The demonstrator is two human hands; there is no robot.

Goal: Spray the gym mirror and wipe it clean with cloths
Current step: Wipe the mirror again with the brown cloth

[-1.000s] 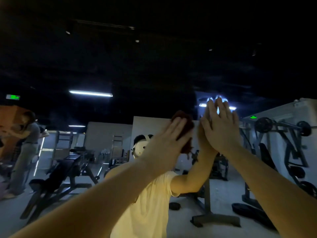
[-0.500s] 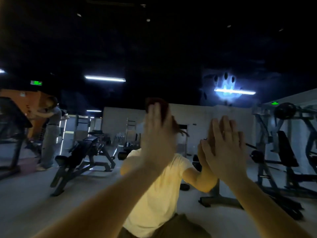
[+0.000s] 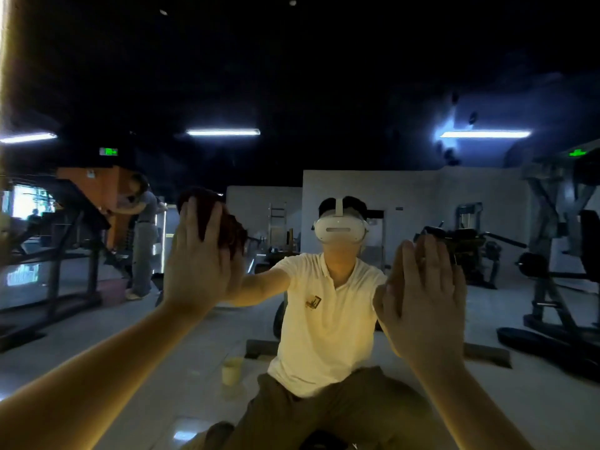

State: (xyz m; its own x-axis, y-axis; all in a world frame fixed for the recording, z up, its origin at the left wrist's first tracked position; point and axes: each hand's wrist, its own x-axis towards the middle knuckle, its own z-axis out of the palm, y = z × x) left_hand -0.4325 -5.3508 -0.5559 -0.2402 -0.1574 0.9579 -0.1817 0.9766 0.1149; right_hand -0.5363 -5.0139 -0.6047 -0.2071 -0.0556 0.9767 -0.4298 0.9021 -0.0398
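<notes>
While the left hand point(image 3: 198, 258) lies flat with fingers straight and close together, it presses a dark red cloth point(image 3: 232, 228) against the mirror point(image 3: 292, 76), left of centre. The cloth bunches out past the fingertips and the right edge of the palm. The right hand point(image 3: 425, 297) is also flat on the glass, fingers straight, meeting its own reflection; can't tell if anything is under it. The mirror shows the person low to the floor in a cream shirt point(image 3: 324, 319) and white headset point(image 3: 339, 230), with a pale cup point(image 3: 232, 371) on the floor beside them. Another person point(image 3: 143, 235) stands far left, weight machines point(image 3: 552, 254) far right, light strips point(image 3: 223, 132) overhead.
</notes>
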